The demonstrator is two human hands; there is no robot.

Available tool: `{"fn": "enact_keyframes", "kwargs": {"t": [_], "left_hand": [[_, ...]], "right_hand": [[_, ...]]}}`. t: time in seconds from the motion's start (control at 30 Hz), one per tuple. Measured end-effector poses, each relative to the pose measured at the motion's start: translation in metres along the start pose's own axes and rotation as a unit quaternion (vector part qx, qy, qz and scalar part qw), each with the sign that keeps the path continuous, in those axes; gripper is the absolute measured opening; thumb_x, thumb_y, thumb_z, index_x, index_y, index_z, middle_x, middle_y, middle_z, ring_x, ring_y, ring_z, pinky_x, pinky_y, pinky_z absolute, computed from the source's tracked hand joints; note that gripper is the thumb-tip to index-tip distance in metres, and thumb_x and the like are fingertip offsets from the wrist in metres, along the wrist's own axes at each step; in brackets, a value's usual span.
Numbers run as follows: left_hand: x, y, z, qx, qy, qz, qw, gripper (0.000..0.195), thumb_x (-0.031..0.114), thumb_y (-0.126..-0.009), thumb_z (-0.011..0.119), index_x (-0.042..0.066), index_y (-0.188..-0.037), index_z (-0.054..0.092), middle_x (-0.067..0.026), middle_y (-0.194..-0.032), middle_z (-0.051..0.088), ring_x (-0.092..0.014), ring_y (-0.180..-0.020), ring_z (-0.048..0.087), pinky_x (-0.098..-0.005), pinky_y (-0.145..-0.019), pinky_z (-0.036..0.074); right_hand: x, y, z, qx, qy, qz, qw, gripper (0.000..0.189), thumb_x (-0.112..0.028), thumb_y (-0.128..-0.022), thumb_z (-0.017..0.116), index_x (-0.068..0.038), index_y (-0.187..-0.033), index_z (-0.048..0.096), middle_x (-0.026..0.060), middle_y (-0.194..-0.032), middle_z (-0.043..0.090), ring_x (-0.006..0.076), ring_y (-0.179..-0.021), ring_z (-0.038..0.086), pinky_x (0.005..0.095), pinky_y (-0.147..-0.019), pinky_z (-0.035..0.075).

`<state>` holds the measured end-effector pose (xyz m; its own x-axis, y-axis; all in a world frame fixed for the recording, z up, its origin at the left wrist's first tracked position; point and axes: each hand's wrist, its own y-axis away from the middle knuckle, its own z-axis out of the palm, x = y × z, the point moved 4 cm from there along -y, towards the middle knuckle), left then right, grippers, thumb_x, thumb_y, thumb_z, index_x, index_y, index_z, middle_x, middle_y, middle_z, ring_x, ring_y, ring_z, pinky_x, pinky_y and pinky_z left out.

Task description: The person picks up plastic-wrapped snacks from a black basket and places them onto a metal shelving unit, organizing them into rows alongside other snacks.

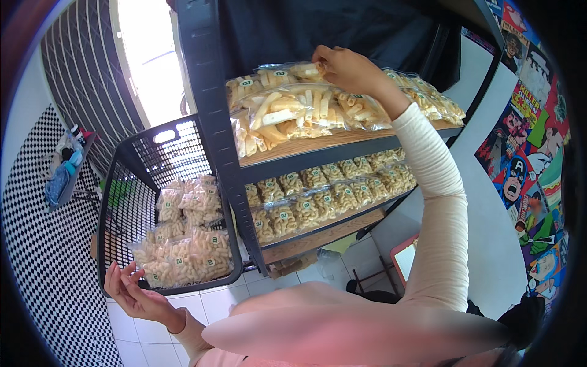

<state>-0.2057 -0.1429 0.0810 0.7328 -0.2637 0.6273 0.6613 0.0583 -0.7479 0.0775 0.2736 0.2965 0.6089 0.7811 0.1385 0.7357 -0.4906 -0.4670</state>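
My right hand (pixel 351 71) reaches over the upper shelf, its curled fingertips on the end of a clear plastic bag of pale snack sticks (pixel 306 70) in the back row. More bags of the same sticks (pixel 316 108) lie in front of it. My left hand (pixel 135 296) is held palm up by the near left corner of a black plastic basket (pixel 158 133), fingers loosely bent and nothing in them. Inside the basket are several clear bags of small pale snack pieces (pixel 197 252) with round labels.
A dark metal rack upright (pixel 206 91) stands between basket and shelves. The lower shelf bears rows of bagged curly snacks (pixel 316 202). Behind the rack hangs dark cloth (pixel 321 32). A red-framed object (pixel 406 259) stands low on the right. A wall ledge (pixel 75 169) at left holds small items.
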Motion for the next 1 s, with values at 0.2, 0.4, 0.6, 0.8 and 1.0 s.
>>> {"fn": "enact_keyframes", "kwargs": {"t": [0.2,0.4,0.6,0.8,1.0], "left_hand": [[-0.01,-0.013,-0.013,-0.013,0.002,0.01,1.0,0.027,0.005,-0.1,0.042,-0.002,-0.124,0.053,-0.0136,-0.124,0.057,-0.019,-0.089,0.064,-0.0214,-0.067,0.053],[-0.019,-0.038,-0.033,0.017,0.016,0.018,1.0,0.021,0.001,-0.097,0.045,-0.006,-0.114,0.057,-0.0163,-0.12,0.058,-0.02,-0.081,0.065,-0.0211,-0.06,0.053],[-0.037,-0.06,-0.04,0.012,0.026,0.022,0.999,0.022,0.0,-0.095,0.047,-0.007,-0.113,0.057,-0.0172,-0.12,0.056,-0.02,-0.081,0.065,-0.0225,-0.061,0.054],[-0.058,-0.089,-0.058,-0.008,0.029,0.034,0.999,0.023,0.0,-0.095,0.047,-0.008,-0.115,0.056,-0.02,-0.12,0.057,-0.022,-0.081,0.067,-0.0229,-0.061,0.058],[-0.087,-0.119,-0.077,-0.024,0.03,0.019,0.999,0.025,-0.002,-0.093,0.046,-0.007,-0.116,0.057,-0.0189,-0.12,0.057,-0.021,-0.082,0.068,-0.0226,-0.061,0.058]], "right_hand": [[0.003,0.007,-0.011,-0.017,-0.083,-0.045,0.995,0.041,0.001,-0.081,0.057,-0.002,-0.122,0.057,0.0154,-0.122,0.064,0.0316,-0.116,0.06,0.0394,-0.098,0.048],[-0.05,0.029,-0.062,0.193,-0.072,-0.089,0.974,0.035,0.001,-0.087,0.057,-0.002,-0.121,0.06,0.0131,-0.125,0.063,0.0276,-0.115,0.061,0.0364,-0.096,0.049],[-0.145,0.09,-0.086,0.397,-0.074,-0.112,0.908,0.027,0.011,-0.085,0.055,0.004,-0.109,0.063,0.0161,-0.111,0.065,0.0263,-0.101,0.063,0.0329,-0.087,0.05],[-0.239,0.105,-0.029,0.279,-0.221,-0.152,0.922,0.03,0.009,-0.072,0.061,0.002,-0.101,0.067,0.0161,-0.102,0.067,0.029,-0.09,0.065,0.0354,-0.076,0.052],[-0.309,0.061,0.024,0.155,-0.256,-0.221,0.928,0.036,0.004,-0.068,0.066,-0.003,-0.103,0.067,0.0103,-0.105,0.065,0.0272,-0.09,0.064,0.0363,-0.075,0.052]]}}
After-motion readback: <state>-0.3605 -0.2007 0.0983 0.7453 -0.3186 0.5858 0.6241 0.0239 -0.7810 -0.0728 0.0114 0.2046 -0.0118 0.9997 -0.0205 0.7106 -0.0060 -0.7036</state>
